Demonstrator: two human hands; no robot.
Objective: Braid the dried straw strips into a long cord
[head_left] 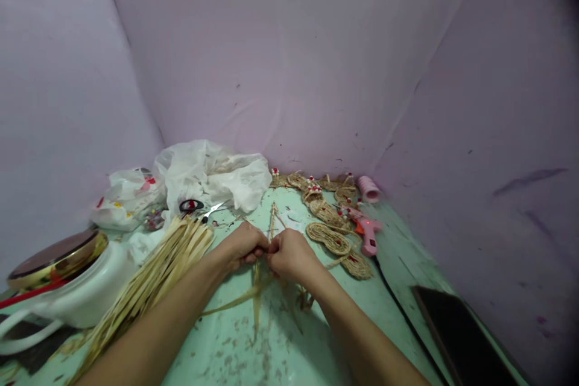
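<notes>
My left hand (242,246) and my right hand (289,255) meet at the middle of the green table (271,356), both pinched on a thin plait of straw strips (272,220). The plaited end points away from me. Loose strip ends (256,301) trail toward me below the hands. A thick bundle of straw strips (154,277) lies just left of my left forearm.
Woven straw soles (328,238) lie right of the hands, with more decorated ones along the back wall. A pink glue gun (367,235) with a black cord, a pink spool (368,190), scissors (199,208), white plastic bags (212,175), a white pot with a gold lid (67,277) and a dark slab (456,338) surround them.
</notes>
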